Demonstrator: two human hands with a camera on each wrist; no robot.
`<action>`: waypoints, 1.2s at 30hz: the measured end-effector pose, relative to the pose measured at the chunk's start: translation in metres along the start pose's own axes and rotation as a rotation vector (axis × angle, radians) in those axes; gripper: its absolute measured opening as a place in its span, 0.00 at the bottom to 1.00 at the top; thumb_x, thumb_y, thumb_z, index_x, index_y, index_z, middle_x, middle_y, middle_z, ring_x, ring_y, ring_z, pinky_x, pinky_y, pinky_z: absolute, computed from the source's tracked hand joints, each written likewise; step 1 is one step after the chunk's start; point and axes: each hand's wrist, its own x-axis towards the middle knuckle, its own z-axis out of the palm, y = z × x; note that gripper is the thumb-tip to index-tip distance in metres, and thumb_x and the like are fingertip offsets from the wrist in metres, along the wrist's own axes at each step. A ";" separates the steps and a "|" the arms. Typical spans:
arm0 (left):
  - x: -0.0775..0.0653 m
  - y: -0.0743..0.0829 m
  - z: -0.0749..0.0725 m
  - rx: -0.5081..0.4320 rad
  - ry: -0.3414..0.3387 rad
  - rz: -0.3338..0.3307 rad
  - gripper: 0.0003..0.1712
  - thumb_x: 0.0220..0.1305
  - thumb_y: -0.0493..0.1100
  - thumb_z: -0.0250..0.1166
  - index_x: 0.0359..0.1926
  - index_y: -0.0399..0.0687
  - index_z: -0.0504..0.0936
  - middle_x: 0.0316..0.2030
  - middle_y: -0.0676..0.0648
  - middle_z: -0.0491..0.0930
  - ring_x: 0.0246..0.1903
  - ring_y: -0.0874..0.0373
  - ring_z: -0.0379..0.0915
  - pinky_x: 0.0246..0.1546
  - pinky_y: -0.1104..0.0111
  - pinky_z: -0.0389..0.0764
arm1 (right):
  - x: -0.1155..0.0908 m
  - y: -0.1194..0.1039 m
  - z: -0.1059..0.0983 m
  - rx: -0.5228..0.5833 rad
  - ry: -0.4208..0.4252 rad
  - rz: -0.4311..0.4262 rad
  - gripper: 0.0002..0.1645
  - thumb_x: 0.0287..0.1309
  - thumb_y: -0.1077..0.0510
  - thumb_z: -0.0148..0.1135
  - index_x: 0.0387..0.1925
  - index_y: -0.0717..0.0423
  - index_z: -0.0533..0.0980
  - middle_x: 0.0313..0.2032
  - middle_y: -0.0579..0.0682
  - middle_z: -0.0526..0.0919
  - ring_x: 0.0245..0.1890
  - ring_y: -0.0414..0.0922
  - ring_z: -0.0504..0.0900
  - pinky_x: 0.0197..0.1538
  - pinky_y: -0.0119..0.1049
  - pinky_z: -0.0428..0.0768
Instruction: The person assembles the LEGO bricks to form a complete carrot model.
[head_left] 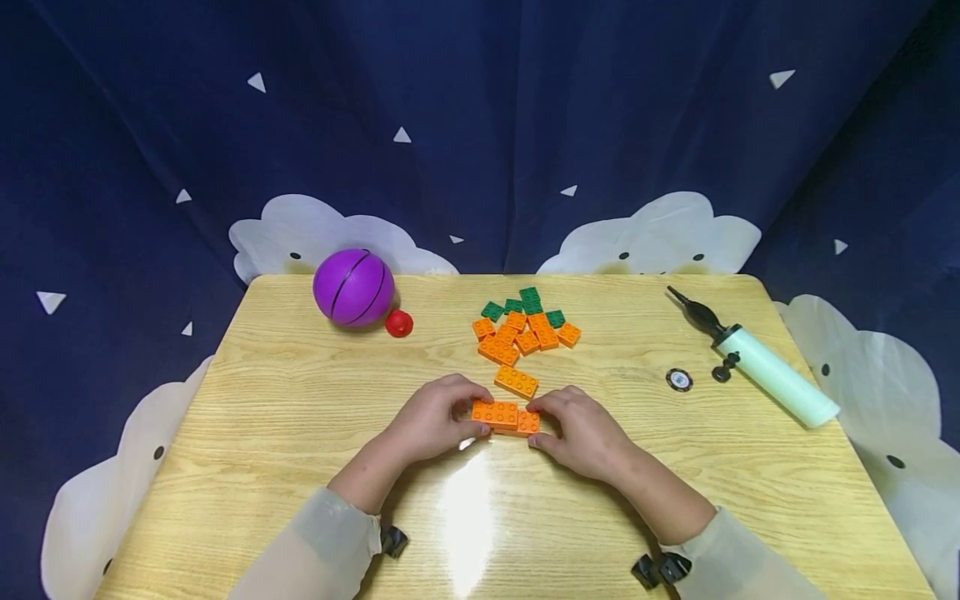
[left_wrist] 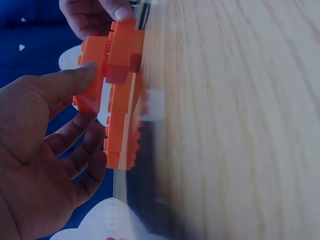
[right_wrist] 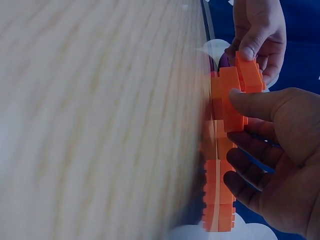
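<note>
My left hand (head_left: 444,417) pinches a long orange toy building brick (head_left: 495,413) between thumb and fingers. A second orange brick (head_left: 528,422) sits beneath it, offset to the right, its right end pinched by my right hand (head_left: 581,435). In the right wrist view the upper brick (right_wrist: 250,74) tilts slightly against the lower brick (right_wrist: 231,102), with a narrow gap along part of the seam. More orange shows under the lower brick in both wrist views; whether brick or reflection, I cannot tell. Just beyond the hands lies a loose orange brick (head_left: 516,382).
Several orange bricks (head_left: 498,350) and green bricks (head_left: 530,297) lie grouped farther back. A purple ball (head_left: 354,287) and a red cap-like piece (head_left: 399,322) are back left. To the right are a round chip (head_left: 679,380), a small black piece (head_left: 723,368) and a hand pump (head_left: 780,375).
</note>
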 end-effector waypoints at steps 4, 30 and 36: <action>0.000 0.000 -0.001 0.010 -0.014 0.022 0.20 0.59 0.49 0.79 0.52 0.64 0.87 0.40 0.63 0.78 0.35 0.57 0.76 0.35 0.66 0.77 | 0.000 0.000 0.000 0.003 -0.002 0.000 0.26 0.54 0.49 0.80 0.54 0.52 0.84 0.53 0.48 0.87 0.55 0.48 0.81 0.62 0.48 0.78; 0.005 0.014 -0.008 0.376 -0.126 0.108 0.25 0.64 0.53 0.72 0.63 0.67 0.85 0.46 0.55 0.81 0.32 0.63 0.73 0.36 0.64 0.78 | 0.001 0.001 -0.001 0.018 -0.016 0.005 0.25 0.56 0.49 0.79 0.54 0.50 0.85 0.52 0.48 0.87 0.55 0.48 0.81 0.62 0.49 0.78; 0.007 0.021 -0.009 0.461 -0.123 0.127 0.25 0.65 0.52 0.72 0.63 0.68 0.85 0.45 0.54 0.82 0.35 0.60 0.77 0.36 0.62 0.80 | 0.001 0.000 -0.002 0.016 -0.026 0.010 0.25 0.56 0.49 0.78 0.54 0.50 0.85 0.52 0.48 0.87 0.55 0.48 0.81 0.61 0.49 0.78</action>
